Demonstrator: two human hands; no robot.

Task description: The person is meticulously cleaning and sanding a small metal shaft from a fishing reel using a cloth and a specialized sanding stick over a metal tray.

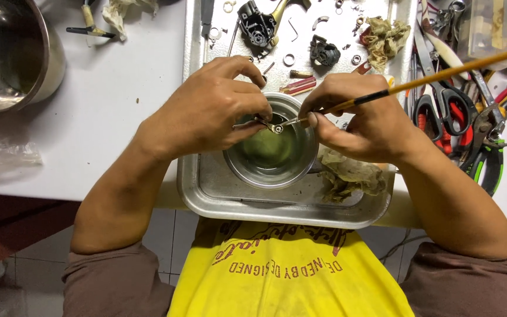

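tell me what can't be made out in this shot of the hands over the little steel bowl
Head view only:
- Small metal part in the left hand: too small to identify, its near end covered by fingers.
- Brush bristles in the right hand: hidden behind the fingertips; the handle end is cut off by the right edge.
- Bowl liquid: depth unclear.
- Large steel pot: cut off by the left edge.

We see bright, even overhead light, soft shadows under our forearms on the white bench (112,111), glare on the steel pot (7,53), and slight wide-angle bending at the edges.
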